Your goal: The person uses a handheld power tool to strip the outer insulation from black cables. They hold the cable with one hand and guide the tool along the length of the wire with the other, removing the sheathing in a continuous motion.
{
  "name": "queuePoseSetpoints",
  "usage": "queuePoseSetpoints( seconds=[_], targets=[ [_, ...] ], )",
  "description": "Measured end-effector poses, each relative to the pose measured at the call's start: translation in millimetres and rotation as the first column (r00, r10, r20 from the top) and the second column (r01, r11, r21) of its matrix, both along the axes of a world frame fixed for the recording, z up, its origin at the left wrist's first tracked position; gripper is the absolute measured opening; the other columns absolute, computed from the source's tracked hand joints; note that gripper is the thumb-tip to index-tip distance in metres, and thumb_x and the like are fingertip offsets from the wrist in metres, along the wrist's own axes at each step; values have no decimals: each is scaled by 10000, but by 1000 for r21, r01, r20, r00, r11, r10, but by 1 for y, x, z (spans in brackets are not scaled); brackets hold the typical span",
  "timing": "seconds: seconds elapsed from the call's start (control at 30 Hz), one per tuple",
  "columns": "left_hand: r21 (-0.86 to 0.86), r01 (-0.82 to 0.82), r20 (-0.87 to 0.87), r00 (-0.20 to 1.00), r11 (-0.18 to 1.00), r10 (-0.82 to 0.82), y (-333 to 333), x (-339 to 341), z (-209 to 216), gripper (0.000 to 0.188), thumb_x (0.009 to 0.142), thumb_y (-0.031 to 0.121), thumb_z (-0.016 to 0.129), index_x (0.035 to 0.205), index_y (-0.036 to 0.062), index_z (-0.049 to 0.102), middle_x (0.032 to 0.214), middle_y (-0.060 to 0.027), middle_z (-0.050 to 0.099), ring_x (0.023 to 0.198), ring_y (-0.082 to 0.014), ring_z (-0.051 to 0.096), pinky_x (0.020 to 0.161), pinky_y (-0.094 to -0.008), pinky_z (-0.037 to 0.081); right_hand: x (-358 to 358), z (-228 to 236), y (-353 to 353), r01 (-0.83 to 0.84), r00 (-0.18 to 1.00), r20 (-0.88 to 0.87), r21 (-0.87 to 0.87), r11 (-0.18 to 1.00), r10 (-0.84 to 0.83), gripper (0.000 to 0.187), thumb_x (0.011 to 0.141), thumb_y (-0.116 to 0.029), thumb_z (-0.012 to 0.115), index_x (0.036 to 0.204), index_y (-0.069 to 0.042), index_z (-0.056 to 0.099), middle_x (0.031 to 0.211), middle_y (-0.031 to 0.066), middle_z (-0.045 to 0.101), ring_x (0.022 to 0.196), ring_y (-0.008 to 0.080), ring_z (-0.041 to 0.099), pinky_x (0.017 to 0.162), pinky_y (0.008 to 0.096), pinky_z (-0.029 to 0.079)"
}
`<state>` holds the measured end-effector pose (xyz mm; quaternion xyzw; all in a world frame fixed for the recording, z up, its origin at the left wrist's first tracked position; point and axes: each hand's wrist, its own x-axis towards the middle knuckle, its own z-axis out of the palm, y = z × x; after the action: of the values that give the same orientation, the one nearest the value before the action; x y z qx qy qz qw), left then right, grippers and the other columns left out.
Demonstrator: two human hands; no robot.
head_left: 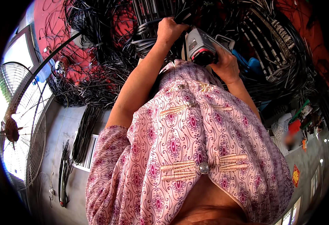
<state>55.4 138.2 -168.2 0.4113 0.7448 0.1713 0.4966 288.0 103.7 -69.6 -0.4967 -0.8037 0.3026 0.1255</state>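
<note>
My right hand [225, 64] is wrapped round the handle side of a grey power tool [200, 42] with a black and red end that faces me. To the left of the tool, my left hand [169, 30] is closed, knuckles up and thumb toward the tool. What its fingers hold is hidden beneath the hand, though black strips lie right beside it. A bundle of long black strips [143, 17] runs away from me under and left of that hand. More black strips [145, 44] are stacked crosswise near my left wrist.
Tangled black strips [97, 84] cover the red floor [53, 22] at the left. A large coil of strips [284, 37] and a blue object [252, 65] lie to the right. A caged fan [21, 123] stands at far left. A blurred person [290, 138] is at far right.
</note>
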Motion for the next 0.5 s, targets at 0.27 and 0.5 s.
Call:
queuePoseSetpoints(
  seconds=[0.27, 0.5],
  targets=[
    [34, -28, 32, 999, 999, 27, -3, 3, -12, 430, 603, 344, 835, 787, -22, 703, 727, -193, 689, 729, -323, 697, 687, -395, 549, -15, 9, -7, 164, 986, 74, -192, 968, -152, 433, 714, -207, 763, 1094, -74, 603, 958, 180, 680, 856, 364, 664, 729, 425, 547],
    [33, 20, 18, 1000, 999, -21, 1, -2, -5, 425, 638, 343, 841, 776, -30, 693, 725, -188, 690, 710, -292, 702, 659, -373, 542, -12, 19, -5, 153, 984, 117, -189, 970, -132, 409, 725, -234, 761, 1068, -66, 612, 912, 180, 687, 826, 364, 671, 735, 436, 543]
  ],
)
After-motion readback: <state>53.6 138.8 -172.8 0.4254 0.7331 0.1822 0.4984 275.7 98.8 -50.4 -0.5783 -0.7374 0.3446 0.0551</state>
